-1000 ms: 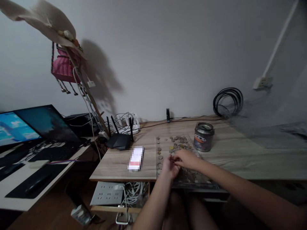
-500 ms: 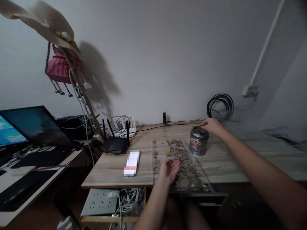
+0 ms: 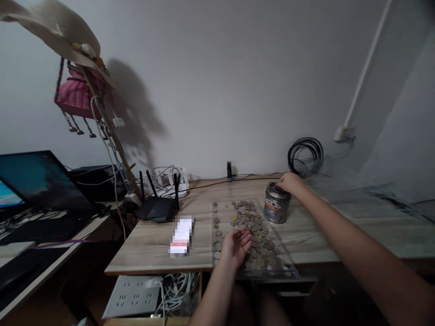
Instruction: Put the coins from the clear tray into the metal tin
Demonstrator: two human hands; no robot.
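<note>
Right hand rests fingertips on the top of a small silver printed tin can, its grip unclear, while the left hand lies palm-up, loosely open, over scattered coins on the wooden table.

A plain pale wall backs a wooden desk; the light is dim, perhaps from one lamp.

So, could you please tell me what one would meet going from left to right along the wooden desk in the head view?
Black router → blurred white packet → left hand held palm-up over the clear tray of coins → metal tin with the right hand at its top → coiled black cable.
</note>
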